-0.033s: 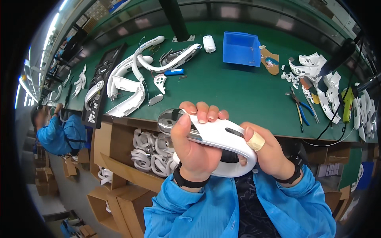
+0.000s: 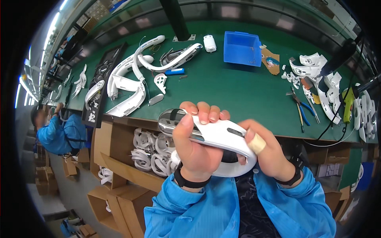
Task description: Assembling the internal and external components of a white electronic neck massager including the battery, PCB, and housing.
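Note:
Above the bench's front edge I hold a white curved housing [image 2: 222, 135], looped like a neck massager, with a shiny chrome pad at its left end and a dark slot on top. My left hand [image 2: 198, 148] is closed round its middle, fingertips over the far edge and thumb by the chrome. My right hand [image 2: 268, 148] grips the bend at the right end. Its thumb, wrapped in a beige bandage [image 2: 256, 143], presses near the slot and is slightly blurred; its other fingers are mostly hidden behind the housing.
Beyond lie white curved shells [image 2: 129, 85], a black tray [image 2: 107, 65] and a blue bin [image 2: 242, 49]. On the right are blue-handled pliers [image 2: 303, 111], white shell pieces [image 2: 309, 69] and a green tool [image 2: 348, 105]. A carton [image 2: 129, 168] of white loops stands below. A co-worker [image 2: 61, 133] sits left.
My right thumb has shifted slightly at the slot, and the housing has moved a touch to the right. Both hands keep their grip.

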A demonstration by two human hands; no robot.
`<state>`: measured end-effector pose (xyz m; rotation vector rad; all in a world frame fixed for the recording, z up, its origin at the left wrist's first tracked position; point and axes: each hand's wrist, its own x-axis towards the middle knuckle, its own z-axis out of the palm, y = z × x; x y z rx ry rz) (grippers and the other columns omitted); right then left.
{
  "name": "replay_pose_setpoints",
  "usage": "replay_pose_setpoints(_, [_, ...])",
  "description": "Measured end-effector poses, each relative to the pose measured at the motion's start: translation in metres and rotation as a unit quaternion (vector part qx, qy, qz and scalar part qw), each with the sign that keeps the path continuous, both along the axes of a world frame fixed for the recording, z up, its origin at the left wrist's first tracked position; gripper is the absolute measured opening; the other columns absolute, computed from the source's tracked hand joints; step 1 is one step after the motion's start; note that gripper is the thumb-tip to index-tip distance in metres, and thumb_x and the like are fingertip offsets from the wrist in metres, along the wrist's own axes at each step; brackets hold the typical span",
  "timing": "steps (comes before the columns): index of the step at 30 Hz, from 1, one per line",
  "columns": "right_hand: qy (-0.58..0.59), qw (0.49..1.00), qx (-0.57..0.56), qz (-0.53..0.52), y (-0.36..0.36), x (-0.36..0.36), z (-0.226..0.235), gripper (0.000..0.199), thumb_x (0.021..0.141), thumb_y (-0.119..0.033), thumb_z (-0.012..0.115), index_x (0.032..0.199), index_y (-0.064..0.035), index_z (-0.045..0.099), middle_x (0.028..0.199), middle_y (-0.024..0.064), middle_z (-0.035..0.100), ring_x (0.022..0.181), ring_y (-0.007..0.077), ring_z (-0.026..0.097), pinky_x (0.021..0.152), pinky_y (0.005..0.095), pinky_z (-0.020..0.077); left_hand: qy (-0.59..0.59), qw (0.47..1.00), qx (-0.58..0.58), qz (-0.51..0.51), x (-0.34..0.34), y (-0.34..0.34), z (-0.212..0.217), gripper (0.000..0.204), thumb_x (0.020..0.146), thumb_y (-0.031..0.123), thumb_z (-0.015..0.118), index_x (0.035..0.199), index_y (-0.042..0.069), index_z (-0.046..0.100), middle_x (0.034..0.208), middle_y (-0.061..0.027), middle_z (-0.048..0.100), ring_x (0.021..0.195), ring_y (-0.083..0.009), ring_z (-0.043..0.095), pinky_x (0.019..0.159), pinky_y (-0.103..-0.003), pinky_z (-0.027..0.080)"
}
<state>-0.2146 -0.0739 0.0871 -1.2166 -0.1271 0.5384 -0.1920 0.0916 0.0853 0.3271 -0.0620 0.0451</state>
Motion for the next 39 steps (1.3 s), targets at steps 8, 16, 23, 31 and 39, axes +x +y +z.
replay_pose_setpoints(8, [-0.309, 0.936, -0.124, -0.113, 0.021, -0.003, -0.014, 0.069, 0.086, -0.025, 0.081, 0.136, 0.0006, 0.042, 0.117, 0.0209, 0.064, 0.103, 0.0291, 0.069, 0.089, 0.0387, 0.055, -0.058, 0.996, 0.061, 0.015, -0.002, -0.006, -0.003, 0.016, 0.095, 0.023, 0.061, 0.101, 0.019, 0.047, 0.087, 0.0015, 0.051, 0.086, -0.0157, 0.051, 0.092, -0.041, 0.043])
replay_pose_setpoints(16, [-0.337, 0.917, -0.172, -0.13, 0.022, 0.007, -0.016, 0.054, 0.085, -0.026, 0.082, 0.121, -0.0001, 0.051, 0.099, 0.0191, 0.07, 0.09, 0.0295, 0.074, 0.077, 0.0371, 0.0585, -0.035, 0.996, 0.07, 0.043, -0.007, -0.01, -0.006, 0.015, 0.097, 0.024, 0.059, 0.102, 0.02, 0.045, 0.086, 0.0024, 0.05, 0.085, -0.015, 0.05, 0.091, -0.039, 0.042])
replay_pose_setpoints(23, [-0.325, 0.916, -0.167, -0.164, 0.025, -0.006, -0.025, 0.059, 0.082, -0.026, 0.085, 0.121, 0.0002, 0.049, 0.101, 0.0201, 0.069, 0.094, 0.0302, 0.074, 0.078, 0.0381, 0.0594, -0.079, 0.994, 0.064, -0.028, -0.002, -0.004, -0.019, 0.032, 0.096, 0.03, 0.065, 0.119, 0.02, 0.046, 0.088, 0.0016, 0.053, 0.088, -0.0157, 0.052, 0.096, -0.04, 0.042])
replay_pose_setpoints(31, [-0.296, 0.942, -0.095, -0.13, 0.024, -0.001, -0.018, 0.058, 0.082, -0.02, 0.085, 0.123, 0.0002, 0.048, 0.109, 0.0197, 0.068, 0.099, 0.0259, 0.072, 0.084, 0.0359, 0.0573, -0.092, 0.99, 0.099, -0.042, 0.002, -0.004, -0.015, 0.056, 0.084, 0.054, 0.075, 0.115, 0.016, 0.047, 0.087, 0.0002, 0.054, 0.092, -0.0185, 0.054, 0.116, -0.049, 0.037])
replay_pose_setpoints(39, [-0.313, 0.937, -0.101, -0.119, 0.02, -0.007, -0.023, 0.058, 0.085, -0.018, 0.083, 0.127, -0.0006, 0.045, 0.111, 0.0186, 0.067, 0.1, 0.0235, 0.071, 0.084, 0.0356, 0.057, -0.088, 0.993, 0.04, -0.06, -0.006, -0.009, -0.007, 0.029, 0.09, 0.032, 0.069, 0.097, 0.019, 0.044, 0.08, 0.0027, 0.052, 0.086, -0.0157, 0.053, 0.103, -0.041, 0.037])
